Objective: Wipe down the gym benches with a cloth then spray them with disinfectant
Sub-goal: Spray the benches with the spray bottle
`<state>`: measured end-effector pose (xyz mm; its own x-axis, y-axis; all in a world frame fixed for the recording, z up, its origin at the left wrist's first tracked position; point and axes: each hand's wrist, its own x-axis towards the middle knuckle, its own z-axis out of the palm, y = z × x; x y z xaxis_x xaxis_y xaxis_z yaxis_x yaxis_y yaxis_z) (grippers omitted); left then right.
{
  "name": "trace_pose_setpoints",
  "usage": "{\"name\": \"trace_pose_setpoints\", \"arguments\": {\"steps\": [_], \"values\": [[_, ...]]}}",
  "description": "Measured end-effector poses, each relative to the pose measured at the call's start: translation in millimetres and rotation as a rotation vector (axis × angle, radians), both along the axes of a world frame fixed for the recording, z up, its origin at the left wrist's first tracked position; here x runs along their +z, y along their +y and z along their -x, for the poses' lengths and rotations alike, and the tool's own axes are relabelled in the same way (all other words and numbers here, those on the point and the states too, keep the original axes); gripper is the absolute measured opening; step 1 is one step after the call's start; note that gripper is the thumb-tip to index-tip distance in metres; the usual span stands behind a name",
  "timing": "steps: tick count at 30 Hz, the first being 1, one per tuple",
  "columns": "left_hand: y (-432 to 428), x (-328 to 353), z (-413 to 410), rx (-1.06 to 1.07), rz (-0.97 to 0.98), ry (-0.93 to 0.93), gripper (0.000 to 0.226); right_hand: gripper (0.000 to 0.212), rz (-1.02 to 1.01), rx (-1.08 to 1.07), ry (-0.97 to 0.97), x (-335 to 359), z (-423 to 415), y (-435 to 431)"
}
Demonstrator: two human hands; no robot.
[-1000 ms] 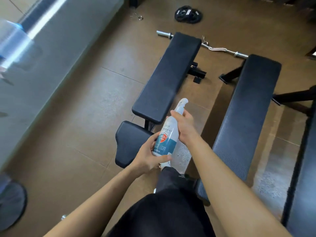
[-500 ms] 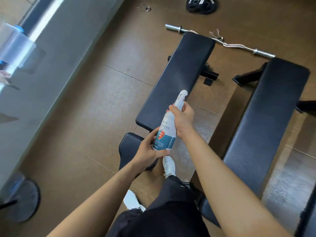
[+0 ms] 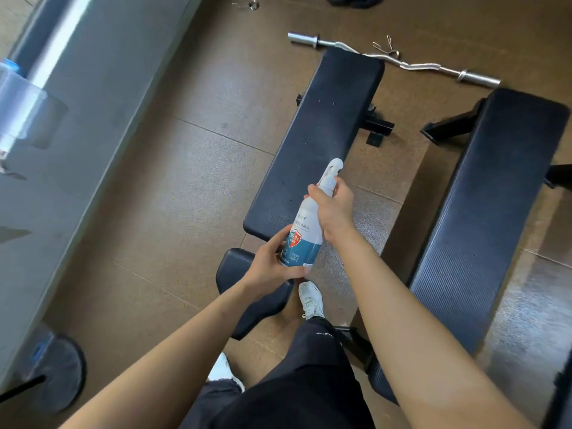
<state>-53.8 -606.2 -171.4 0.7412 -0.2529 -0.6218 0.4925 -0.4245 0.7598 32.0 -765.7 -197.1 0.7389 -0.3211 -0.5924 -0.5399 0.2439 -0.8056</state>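
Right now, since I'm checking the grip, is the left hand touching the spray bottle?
Touching. The head view shows the left hand curled round the lower end of the spray bottle, with no gap between them.

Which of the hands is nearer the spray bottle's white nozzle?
Right. The right hand grips the neck just below the nozzle; the left hand holds the spray bottle at its base, farther down.

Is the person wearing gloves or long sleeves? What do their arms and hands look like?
No gloves and no sleeves in view. The left hand and right hand are bare, and both forearms are bare right to the picture's edge. I see no watch, ring or bracelet. Lower down there are dark trousers and white sneakers.
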Motion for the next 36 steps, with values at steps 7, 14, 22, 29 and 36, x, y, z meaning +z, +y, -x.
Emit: {"name": "trace_pose_setpoints", "arguments": {"steps": [7,14,22,29,36], "values": [[22,1,-2,-0.063,0.019,0.009,0.08,0.023,-0.07,0.034,0.061,-7,-2,17],[83,-6,18,-0.077,-0.01,0.021,0.078,0.014,-0.119,0.007,0.174,-18,17,81],[206,-25,32,-0.133,0.085,0.054,0.089,0.018,-0.051,-0.082,0.209,-18,43,191],[369,-33,37,-0.288,0.27,0.104,0.08,0.027,0.065,-0.272,0.289,-11,82,343],[527,-25,40,-0.238,0.339,0.165,0.075,0.038,0.172,-0.304,0.349,17,82,503]]}}
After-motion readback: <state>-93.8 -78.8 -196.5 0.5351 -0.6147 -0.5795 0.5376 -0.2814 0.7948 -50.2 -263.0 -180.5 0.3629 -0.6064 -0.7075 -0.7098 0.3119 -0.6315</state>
